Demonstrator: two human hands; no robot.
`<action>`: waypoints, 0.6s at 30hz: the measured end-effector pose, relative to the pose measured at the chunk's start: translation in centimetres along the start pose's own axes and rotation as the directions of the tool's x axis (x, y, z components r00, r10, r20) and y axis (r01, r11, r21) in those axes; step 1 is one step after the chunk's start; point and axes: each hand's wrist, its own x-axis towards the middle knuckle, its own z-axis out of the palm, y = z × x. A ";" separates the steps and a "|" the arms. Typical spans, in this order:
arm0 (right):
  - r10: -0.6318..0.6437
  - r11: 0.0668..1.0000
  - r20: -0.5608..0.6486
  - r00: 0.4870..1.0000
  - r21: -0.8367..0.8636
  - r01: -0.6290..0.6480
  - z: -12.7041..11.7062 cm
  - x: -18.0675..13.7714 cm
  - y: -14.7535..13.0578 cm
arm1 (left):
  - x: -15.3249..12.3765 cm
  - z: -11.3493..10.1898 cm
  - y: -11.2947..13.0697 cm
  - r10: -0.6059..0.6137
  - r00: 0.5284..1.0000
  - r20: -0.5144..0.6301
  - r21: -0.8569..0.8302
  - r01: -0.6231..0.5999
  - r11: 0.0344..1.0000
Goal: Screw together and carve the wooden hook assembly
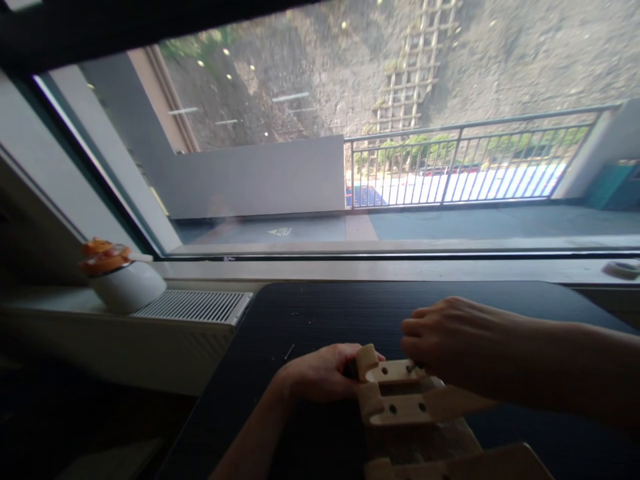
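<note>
A pale wooden piece [405,419] with rounded ends, a slot and several dark holes lies on the dark table near the bottom of the view. My left hand [327,373] is closed around its left end, thumb towards me and the other fingers partly hidden behind the wood. Over the piece's upper strip, my right hand [440,337] is closed, with its fingers curled together. A small metal screw [411,367] shows under those fingers at one of the holes. The fingertips on it are largely hidden by the hand.
Another pale wooden part [495,465] sits at the bottom edge. On the dark table [280,313] lies a thin metal pin [289,352]. A white pot-like container with an orange top [125,287] stands left, beside a vent grille [195,307]. Behind is a window sill [350,270].
</note>
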 end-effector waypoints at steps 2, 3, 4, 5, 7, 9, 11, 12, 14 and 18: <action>0.044 0.999 0.018 0.999 0.009 -0.044 0.1 0.1 0.5 | 0.0 0.0 -0.1 0.002 1.000 0.010 -0.018 -0.002 1.000; 0.078 0.997 0.028 0.997 0.028 -0.078 0.1 0.1 0.8 | 0.0 0.0 -0.2 0.004 1.000 0.011 -0.015 -0.003 1.000; 0.124 0.990 0.040 0.991 0.061 -0.126 0.2 0.0 1.1 | 0.0 0.0 -0.2 0.005 1.000 0.006 -0.002 -0.005 1.000; 0.182 0.976 0.061 0.981 0.111 -0.188 0.2 0.0 1.4 | 0.0 0.0 -0.1 0.006 1.000 -0.002 0.016 -0.006 1.000; 0.321 0.914 0.121 0.939 0.221 -0.341 0.2 -0.3 2.0 | 0.0 0.0 0.0 0.016 1.000 -0.009 0.052 -0.015 0.999; 0.438 0.840 0.158 0.885 0.277 -0.466 0.2 -0.6 2.3 | 0.0 0.0 0.1 0.031 1.000 0.005 0.057 -0.031 0.998; 0.499 0.810 0.151 0.853 0.269 -0.521 0.1 -0.8 2.1 | 0.1 0.0 0.0 0.036 0.999 0.022 0.034 -0.037 0.999; 0.507 0.817 0.135 0.851 0.240 -0.525 0.0 -0.9 1.9 | 0.1 0.0 0.0 0.034 0.999 0.026 0.020 -0.035 0.999; 0.496 0.849 0.105 0.862 0.150 -0.507 -0.4 -0.8 1.3 | 0.2 0.0 -0.2 0.031 0.999 0.024 0.013 -0.031 0.999; 0.414 0.902 0.127 0.901 0.075 -0.425 -1.6 -0.3 0.2 | 0.1 -0.1 -0.3 0.050 0.998 0.029 0.024 -0.051 0.998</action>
